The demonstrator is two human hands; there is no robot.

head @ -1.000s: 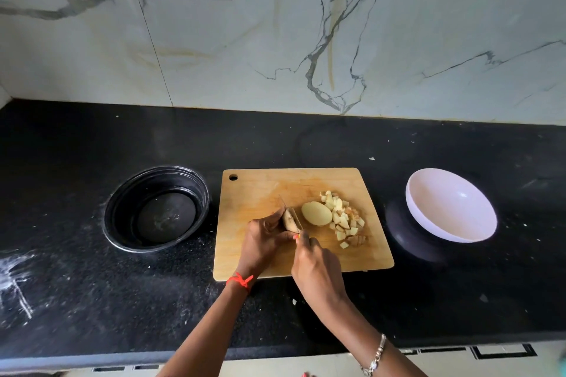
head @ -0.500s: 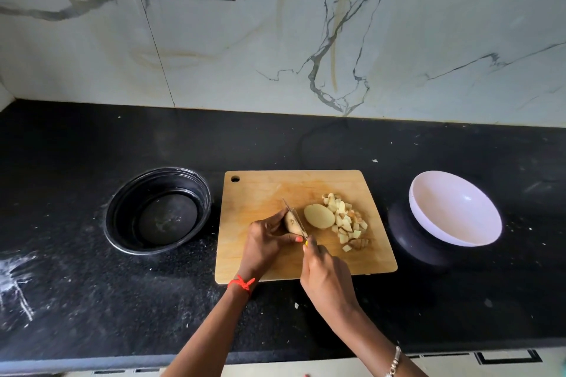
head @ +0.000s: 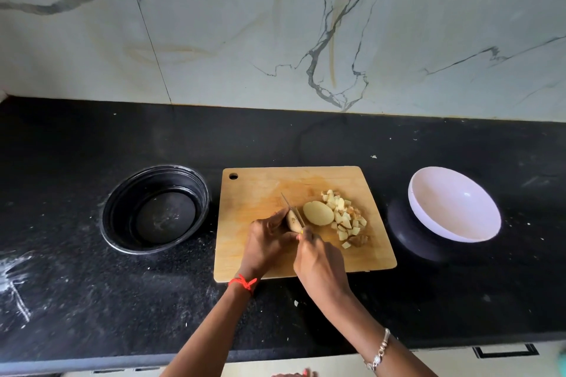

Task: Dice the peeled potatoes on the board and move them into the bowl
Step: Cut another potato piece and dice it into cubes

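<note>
I see left grip (head: 266,243) pinching potato piece (head: 292,222) on board (head: 254,193) | right grip (head: 320,266) holds knife (head: 288,203), blade on that piece | half potato (head: 318,213) and dice (head: 346,220) just right | white bowl (head: 453,205) right of board

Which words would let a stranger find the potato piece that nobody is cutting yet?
Look at the wooden cutting board on the black counter. Near its middle lies a pale potato half, between the piece under the knife and the heap of dice. It alone is large, rounded and smooth.
</note>
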